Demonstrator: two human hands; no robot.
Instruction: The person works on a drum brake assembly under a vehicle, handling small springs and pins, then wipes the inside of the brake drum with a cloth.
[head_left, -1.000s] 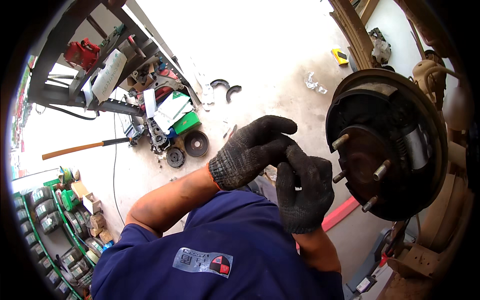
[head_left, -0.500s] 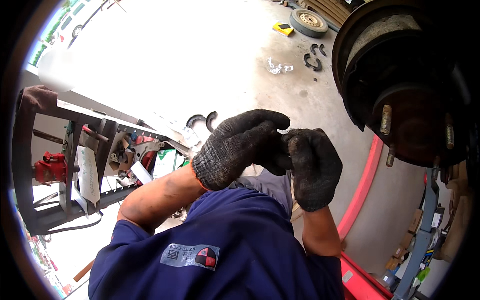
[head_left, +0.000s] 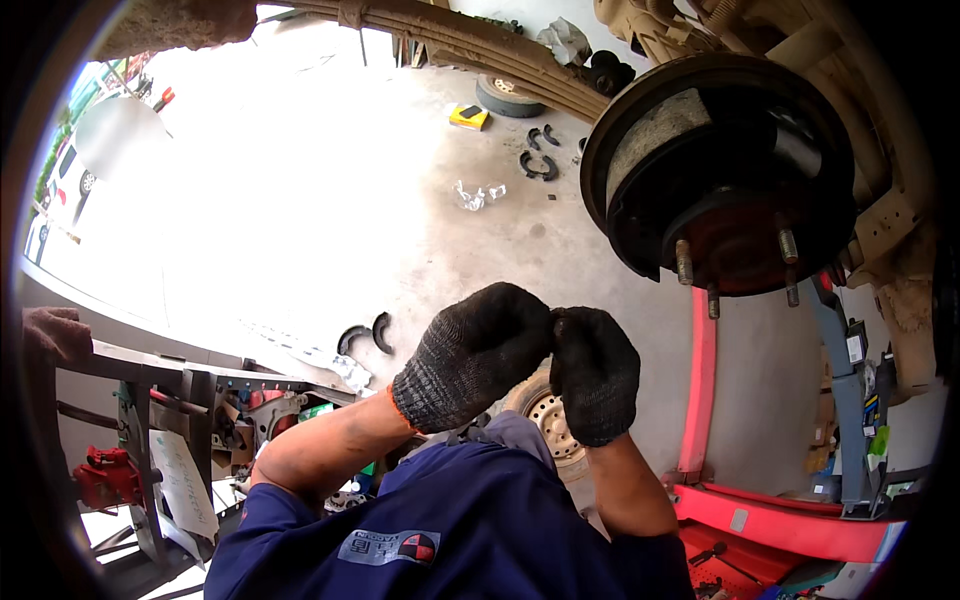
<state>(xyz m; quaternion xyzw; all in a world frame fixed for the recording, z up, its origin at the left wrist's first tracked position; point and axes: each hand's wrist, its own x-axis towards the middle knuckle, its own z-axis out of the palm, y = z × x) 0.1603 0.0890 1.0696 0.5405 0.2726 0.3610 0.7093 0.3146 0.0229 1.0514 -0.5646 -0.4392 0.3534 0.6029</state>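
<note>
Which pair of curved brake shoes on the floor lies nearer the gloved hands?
The pair of brake shoes just left of the left hand; the other pair lies far up the floor by the yellow box.

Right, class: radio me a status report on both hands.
Left hand and right hand gloved, fingertips together, any held part hidden. Brake hub above right, untouched. Nothing between.

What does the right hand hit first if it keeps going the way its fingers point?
The right hand points left at the left hand; their fingertips already meet, so it hits that glove first. Anything pinched between them is hidden.
</note>
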